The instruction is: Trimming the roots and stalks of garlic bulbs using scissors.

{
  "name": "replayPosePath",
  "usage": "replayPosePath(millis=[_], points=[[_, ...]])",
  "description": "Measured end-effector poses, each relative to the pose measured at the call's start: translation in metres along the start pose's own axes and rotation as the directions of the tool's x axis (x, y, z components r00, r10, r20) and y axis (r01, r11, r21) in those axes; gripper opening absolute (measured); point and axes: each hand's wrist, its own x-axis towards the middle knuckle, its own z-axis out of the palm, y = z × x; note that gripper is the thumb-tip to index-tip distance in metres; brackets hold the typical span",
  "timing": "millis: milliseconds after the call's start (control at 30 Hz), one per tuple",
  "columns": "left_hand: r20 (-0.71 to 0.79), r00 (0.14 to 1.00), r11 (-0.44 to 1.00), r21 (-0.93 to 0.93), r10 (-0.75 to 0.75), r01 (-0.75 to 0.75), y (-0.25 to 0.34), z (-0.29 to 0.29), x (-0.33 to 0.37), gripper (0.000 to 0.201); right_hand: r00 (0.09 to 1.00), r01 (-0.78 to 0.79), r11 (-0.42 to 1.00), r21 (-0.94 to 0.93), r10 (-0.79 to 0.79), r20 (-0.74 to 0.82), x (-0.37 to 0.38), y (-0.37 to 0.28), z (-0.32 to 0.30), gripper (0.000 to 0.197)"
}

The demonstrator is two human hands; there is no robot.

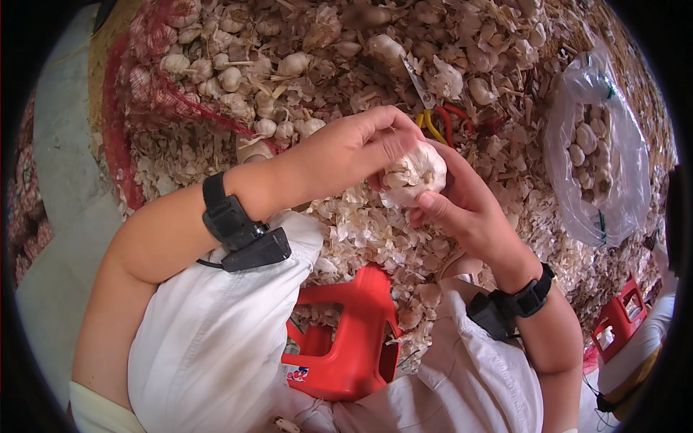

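Observation:
A whole garlic bulb [417, 177], pale with papery skin, is held up in front of me between both hands. From its right side my right hand [469, 213] grips it, the thumb pressed on the lower front and the fingers behind. Over its upper left edge curl the fingers of my left hand [372, 148], touching the skin; some fingertips are hidden. Just beyond the hands, scissors with red and yellow handles [435, 128] lie on the garlic skins, blades pointing away.
Loose garlic skins [375, 238] cover the ground. Several garlic bulbs [231, 78] spill from a red mesh sack [115, 137] at upper left. A clear plastic bag [621, 166] holding garlic stands at right. A red stool [361, 346] is between my legs; another red stool [622, 317] sits farther right.

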Motion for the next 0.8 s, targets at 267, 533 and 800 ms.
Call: replayPosePath(millis=[267, 533, 800], points=[[-0.034, 0.992, 0.964, 0.243, 0.124, -0.112, 0.001, 0.006, -0.005, 0.051, 1.0, -0.004, 0.982, 0.19, 0.0, 0.017, -0.001, 0.0, -0.01, 0.047], [0.124, 0.79, 0.508, 0.703, 0.6, -0.497, 0.003, 0.005, -0.001, 0.024, 0.999, -0.052, 0.985, 0.164, 0.051, 0.008, -0.004, -0.002, -0.014, 0.047], [-0.029, 0.823, 0.627, 0.663, 0.567, -0.408, -0.007, 0.005, 0.001, 0.015, 0.996, -0.092, 0.986, 0.143, 0.088, 0.031, -0.005, -0.005, -0.011, 0.046]])
